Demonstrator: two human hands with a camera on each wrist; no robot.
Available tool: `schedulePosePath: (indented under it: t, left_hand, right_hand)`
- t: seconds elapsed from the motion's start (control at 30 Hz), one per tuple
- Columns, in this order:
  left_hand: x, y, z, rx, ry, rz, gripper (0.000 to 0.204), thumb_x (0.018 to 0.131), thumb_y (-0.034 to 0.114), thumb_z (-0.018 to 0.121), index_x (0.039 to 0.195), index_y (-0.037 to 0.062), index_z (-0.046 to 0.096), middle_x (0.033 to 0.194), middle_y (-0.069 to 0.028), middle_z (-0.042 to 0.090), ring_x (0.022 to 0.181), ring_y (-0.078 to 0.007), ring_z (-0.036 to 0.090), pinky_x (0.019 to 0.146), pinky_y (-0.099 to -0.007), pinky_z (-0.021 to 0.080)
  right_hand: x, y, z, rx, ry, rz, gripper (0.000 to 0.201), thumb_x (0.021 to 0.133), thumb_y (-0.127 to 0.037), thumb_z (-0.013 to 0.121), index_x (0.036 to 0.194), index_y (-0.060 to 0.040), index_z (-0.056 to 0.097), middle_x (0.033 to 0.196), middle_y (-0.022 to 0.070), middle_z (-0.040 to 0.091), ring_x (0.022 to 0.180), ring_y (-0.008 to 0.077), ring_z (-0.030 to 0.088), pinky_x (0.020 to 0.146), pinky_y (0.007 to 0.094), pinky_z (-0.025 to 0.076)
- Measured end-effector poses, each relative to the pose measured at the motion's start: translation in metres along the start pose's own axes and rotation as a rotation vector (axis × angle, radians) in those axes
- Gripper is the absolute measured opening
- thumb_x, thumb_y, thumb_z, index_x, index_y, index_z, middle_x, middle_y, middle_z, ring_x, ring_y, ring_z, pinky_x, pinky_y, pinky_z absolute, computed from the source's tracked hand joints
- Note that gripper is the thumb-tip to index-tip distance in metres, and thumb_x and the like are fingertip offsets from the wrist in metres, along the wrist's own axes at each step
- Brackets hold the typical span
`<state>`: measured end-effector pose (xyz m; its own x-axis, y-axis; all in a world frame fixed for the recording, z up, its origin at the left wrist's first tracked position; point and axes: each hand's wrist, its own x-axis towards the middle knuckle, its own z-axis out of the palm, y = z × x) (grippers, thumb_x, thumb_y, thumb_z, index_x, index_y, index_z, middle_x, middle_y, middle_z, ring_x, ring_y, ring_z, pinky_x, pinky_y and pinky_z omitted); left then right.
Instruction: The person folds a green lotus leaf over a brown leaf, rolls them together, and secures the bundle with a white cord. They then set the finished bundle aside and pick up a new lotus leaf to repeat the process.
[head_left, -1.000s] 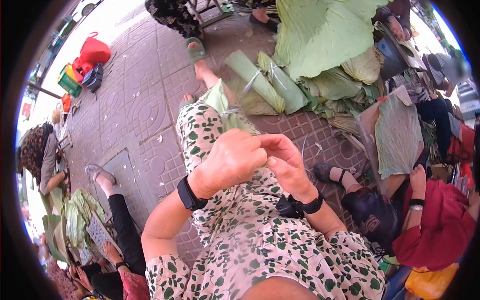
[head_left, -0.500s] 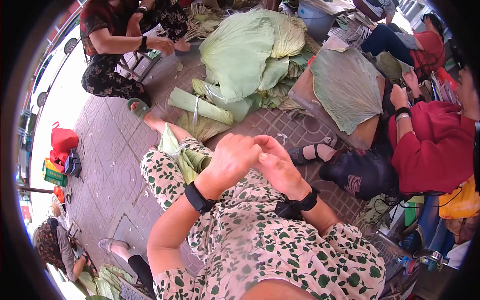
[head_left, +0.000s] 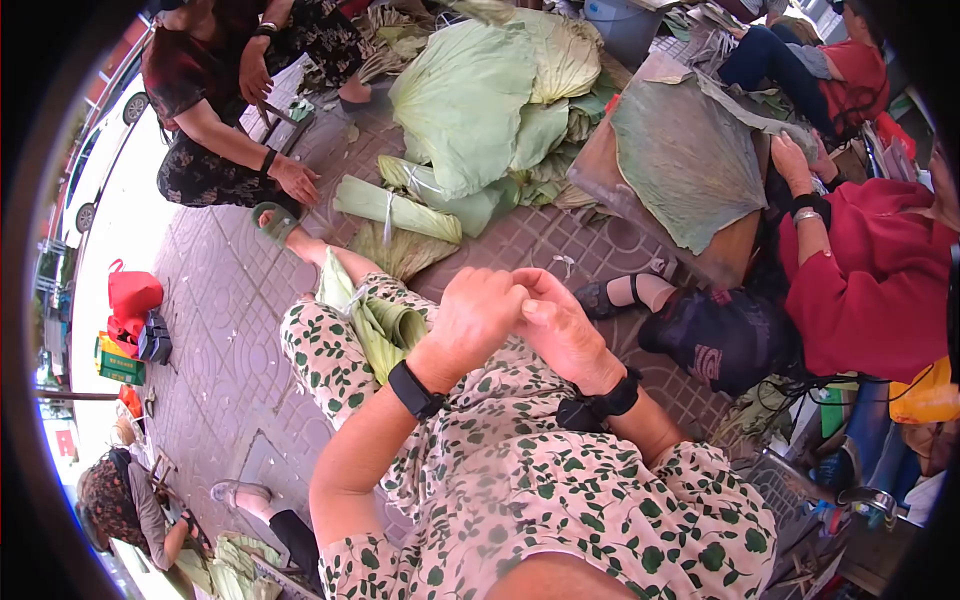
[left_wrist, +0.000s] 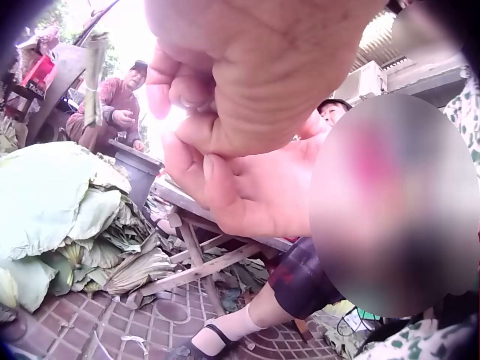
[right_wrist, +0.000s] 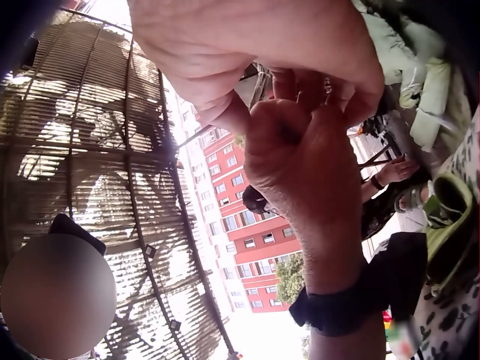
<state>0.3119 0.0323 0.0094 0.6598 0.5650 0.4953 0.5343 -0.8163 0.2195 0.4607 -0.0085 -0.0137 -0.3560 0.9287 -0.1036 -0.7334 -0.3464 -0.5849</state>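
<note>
Both hands meet in front of the lap in the head view. The left hand (head_left: 468, 325) has its fingers curled, their tips against the right hand (head_left: 568, 335). Seen from the left wrist, the right thumb (left_wrist: 219, 187) lies close under the curled left fingers. Whether something small is pinched between the hands I cannot tell; the fingertips partly hide one another. Across the person's thigh, just beyond the left wrist, lies a rolled bundle of green lotus leaves (head_left: 385, 325) bound with a white tie. It also shows at the edge of the right wrist view.
Two tied leaf rolls (head_left: 398, 211) lie on the paving beside a pile of large lotus leaves (head_left: 465, 105). At right, a person in red (head_left: 870, 270) sits by a board (head_left: 590, 165) holding a spread leaf (head_left: 690, 155). Another seated person (head_left: 215, 120) is at upper left, red bags (head_left: 135, 292) below.
The head view has swung, bringing more of the leaf pile and the person in red into sight. The hands stay together with little movement. The person at upper left has lowered an arm.
</note>
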Motion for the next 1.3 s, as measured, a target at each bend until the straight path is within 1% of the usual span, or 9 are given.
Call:
schedulePosePath:
  t: [0.33,0.5,0.63,0.7,0.73,0.93,1.0,1.1,1.3]
  left_hand:
    - [-0.009,0.005,0.012,-0.016,-0.006,-0.115,0.012,0.068,0.006,0.062,0.070,0.0093,0.050,0.068,-0.0061,0.048,0.064,-0.0248,0.052,0.060,-0.0370,0.041]
    - [-0.015,0.007,0.018,-0.050,0.030,-0.180,0.014,0.066,0.004,0.062,0.072,0.0078,0.050,0.070,-0.0079,0.050,0.065,-0.0276,0.052,0.061,-0.0385,0.042]
    - [-0.018,0.006,0.021,-0.069,0.036,-0.204,0.014,0.065,0.002,0.061,0.073,0.0070,0.051,0.070,-0.0082,0.051,0.066,-0.0282,0.053,0.061,-0.0389,0.042]
    - [-0.021,0.007,0.024,-0.081,0.037,-0.237,0.008,0.069,0.008,0.060,0.073,0.0080,0.053,0.070,-0.0077,0.053,0.067,-0.0292,0.055,0.062,-0.0413,0.042]
    - [-0.022,0.008,0.025,-0.081,0.037,-0.242,0.008,0.069,0.008,0.060,0.073,0.0080,0.053,0.070,-0.0077,0.053,0.067,-0.0292,0.055,0.062,-0.0413,0.042]
    - [-0.030,0.007,0.029,-0.120,0.109,-0.279,0.007,0.071,0.007,0.058,0.073,0.0080,0.051,0.070,-0.0086,0.052,0.066,-0.0299,0.054,0.061,-0.0418,0.042]
    - [-0.034,0.005,0.030,-0.110,0.128,-0.264,0.014,0.065,0.001,0.060,0.072,0.0061,0.049,0.070,-0.0100,0.049,0.066,-0.0297,0.053,0.060,-0.0396,0.042]
    - [-0.039,0.006,0.029,-0.109,0.140,-0.286,0.015,0.064,0.002,0.060,0.071,0.0063,0.048,0.070,-0.0103,0.049,0.067,-0.0301,0.052,0.061,-0.0402,0.042]
    - [-0.048,0.004,0.035,-0.131,0.140,-0.320,0.015,0.065,0.002,0.060,0.072,0.0068,0.048,0.071,-0.0101,0.049,0.068,-0.0303,0.053,0.062,-0.0407,0.041]
  right_hand:
    - [0.000,0.005,-0.006,-0.019,0.034,0.045,0.032,0.089,-0.013,0.052,0.118,-0.0028,0.045,0.111,0.0051,0.053,0.102,0.0139,0.053,0.089,0.0314,0.044]
    - [0.000,0.006,-0.005,-0.033,0.061,0.074,0.030,0.089,-0.013,0.052,0.117,-0.0031,0.046,0.109,0.0048,0.054,0.098,0.0133,0.054,0.086,0.0304,0.045]
    - [0.003,0.010,-0.010,-0.035,0.069,0.087,0.030,0.089,-0.013,0.052,0.116,-0.0025,0.046,0.108,0.0048,0.054,0.098,0.0133,0.054,0.087,0.0303,0.045]
    - [0.002,0.011,-0.012,-0.044,0.056,0.088,0.030,0.089,-0.013,0.052,0.116,-0.0017,0.045,0.109,0.0051,0.053,0.101,0.0136,0.054,0.090,0.0307,0.044]
    - [0.002,0.011,-0.011,-0.044,0.055,0.093,0.030,0.089,-0.013,0.052,0.116,-0.0017,0.045,0.109,0.0051,0.053,0.101,0.0136,0.054,0.090,0.0307,0.044]
    - [0.005,0.014,-0.009,-0.096,0.051,0.100,0.032,0.089,-0.012,0.052,0.118,-0.0005,0.045,0.111,0.0056,0.053,0.105,0.0135,0.052,0.094,0.0309,0.043]
    - [0.006,0.015,-0.008,-0.126,0.025,0.100,0.033,0.089,-0.012,0.053,0.118,-0.0007,0.045,0.111,0.0055,0.053,0.105,0.0127,0.052,0.093,0.0299,0.042]
    - [0.007,0.016,-0.007,-0.208,0.034,0.123,0.033,0.089,-0.013,0.054,0.118,-0.0013,0.046,0.112,0.0048,0.053,0.105,0.0117,0.051,0.093,0.0287,0.042]
    - [0.009,0.026,-0.015,-0.241,0.048,0.159,0.034,0.089,-0.015,0.056,0.119,-0.0018,0.046,0.112,0.0037,0.053,0.105,0.0109,0.051,0.092,0.0280,0.042]
